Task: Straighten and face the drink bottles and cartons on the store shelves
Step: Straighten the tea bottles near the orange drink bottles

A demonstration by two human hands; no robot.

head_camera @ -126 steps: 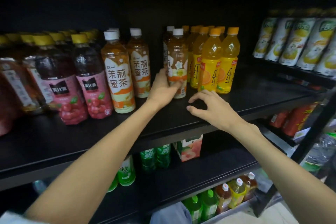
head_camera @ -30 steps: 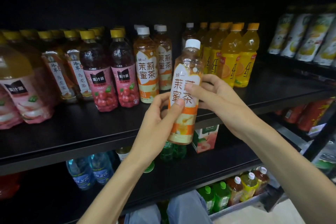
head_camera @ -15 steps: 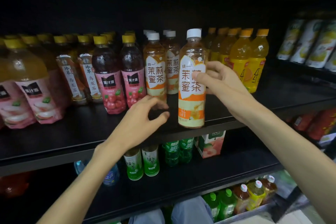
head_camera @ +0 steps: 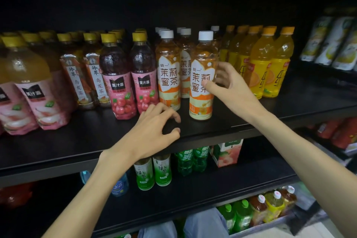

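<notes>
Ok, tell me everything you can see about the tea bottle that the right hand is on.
The tea bottle is clear plastic with a white screw cap, amber liquid and a white-and-orange label facing forward. It stands upright near the front of the shelf, ahead of its row. The right hand grips it at label height, thumb across the front. The left hand is apart from it.

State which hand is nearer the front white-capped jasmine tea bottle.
Right. The right hand grips the jasmine tea bottle; the left hand hovers apart, lower left.
</notes>
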